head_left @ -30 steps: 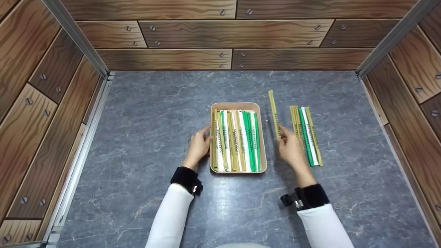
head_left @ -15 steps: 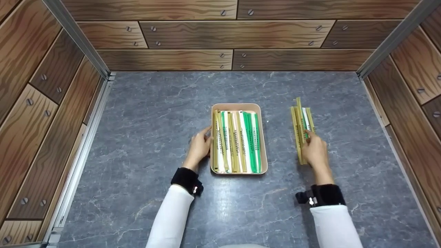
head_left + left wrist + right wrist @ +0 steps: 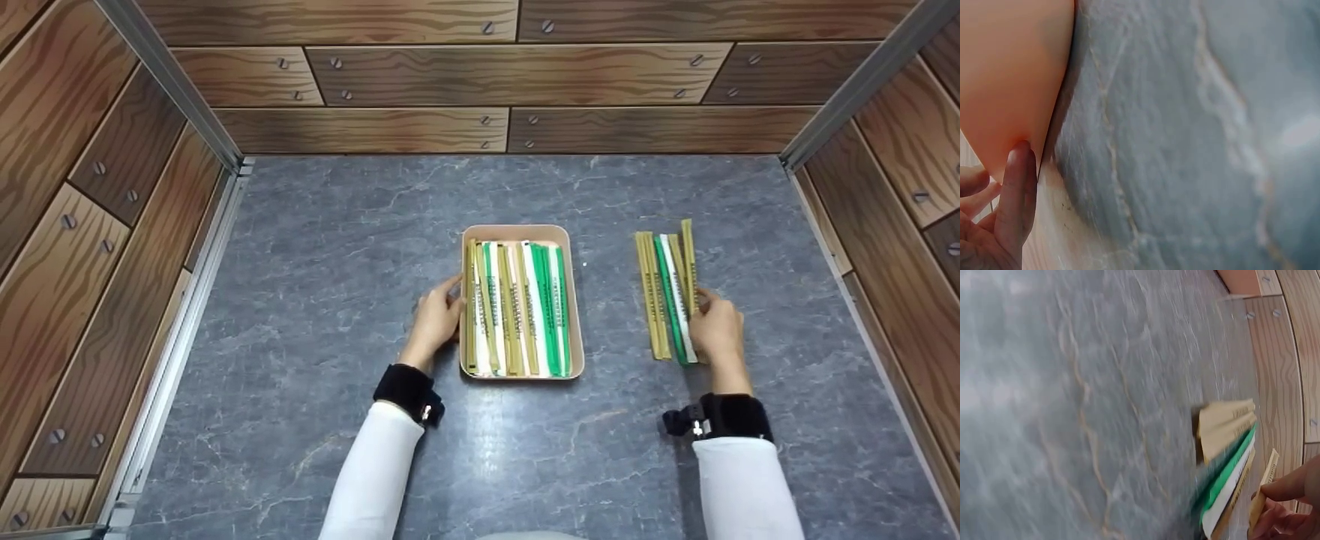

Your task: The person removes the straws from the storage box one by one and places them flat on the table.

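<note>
Lower frame, head view: two white sleeves with dark wrist bands reach onto a grey marbled worktop (image 3: 315, 315).

Left hand (image 3: 435, 319): fingers lie against the left wall of the tray (image 3: 517, 229), at frame centre. The left wrist view shows a fingertip (image 3: 1019, 169) pressed to the tray's peach-coloured side, with nothing enclosed in the hand; judged a steadying contact that keeps the tray from sliding.

Tray contents: long paper-sleeved sticks (image 3: 517, 311), tan, white and green, packed side by side along the tray's length.

Right hand (image 3: 718, 330): right of centre, fingers pinched on a tan stick (image 3: 688, 259) at the right edge of a loose pile (image 3: 664, 296) lying on the worktop, well apart from the tray. The right wrist view shows the stick (image 3: 1264, 489) held between fingertips, just beside the pile's green and white ends (image 3: 1230, 478). The stick runs parallel to the others but juts past their far ends, so it is judged not yet squared with them.

Upper frame: wood-print panels with screw heads wall the worktop on three sides.
</note>
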Demonstrator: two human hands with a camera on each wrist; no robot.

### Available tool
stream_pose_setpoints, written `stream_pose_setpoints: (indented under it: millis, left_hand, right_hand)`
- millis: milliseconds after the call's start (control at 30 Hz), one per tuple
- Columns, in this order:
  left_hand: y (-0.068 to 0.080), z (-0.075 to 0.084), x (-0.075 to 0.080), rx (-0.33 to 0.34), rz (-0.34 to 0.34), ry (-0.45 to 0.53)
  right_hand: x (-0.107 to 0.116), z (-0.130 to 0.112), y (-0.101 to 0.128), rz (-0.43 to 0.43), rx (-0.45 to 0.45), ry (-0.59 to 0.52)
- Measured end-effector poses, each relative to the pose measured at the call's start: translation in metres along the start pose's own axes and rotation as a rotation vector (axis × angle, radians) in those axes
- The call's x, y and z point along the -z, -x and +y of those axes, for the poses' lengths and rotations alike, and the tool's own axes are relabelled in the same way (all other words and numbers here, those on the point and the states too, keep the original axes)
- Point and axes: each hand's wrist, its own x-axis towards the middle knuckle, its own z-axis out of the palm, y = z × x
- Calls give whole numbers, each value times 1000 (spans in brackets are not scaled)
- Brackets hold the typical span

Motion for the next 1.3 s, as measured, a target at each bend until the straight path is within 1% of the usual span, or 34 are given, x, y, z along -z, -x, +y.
stream_pose_setpoints:
  millis: [100,233,300,567,633,867,933,1033,1133,1200,1300]
  left_hand:
    - [0,0,0,4,-1,5]
    - [-1,0,0,2,6,-17]
    - [-1,0,1,1,9,-26]
    - [0,1,2,21,-4,-16]
    - [0,1,2,27,-9,-9]
    - [-1,3,1,35,-19,-16]
    - [-1,3,1,35,-22,-12]
    - [-1,2,0,36,-24,-9]
    - [-1,2,0,35,-21,-9]
    - [-1,2,1,31,-17,-6]
    - [-1,2,1,22,-12,-3]
  right_hand:
    - [5,5,-3,-42,-1,-1]
    - [8,11,-4,-109,-9,6]
    - [9,13,-5,-116,-3,21]
    - [8,19,-7,-79,44,65]
    - [7,20,-8,-73,38,71]
    - [2,20,-7,-109,6,53]
    - [2,19,-6,-107,1,57]
    - [4,13,-4,-98,-7,56]
    - [4,-1,1,-64,4,50]
    - [2,-15,5,-39,46,42]
    - [-3,-38,13,0,164,28]
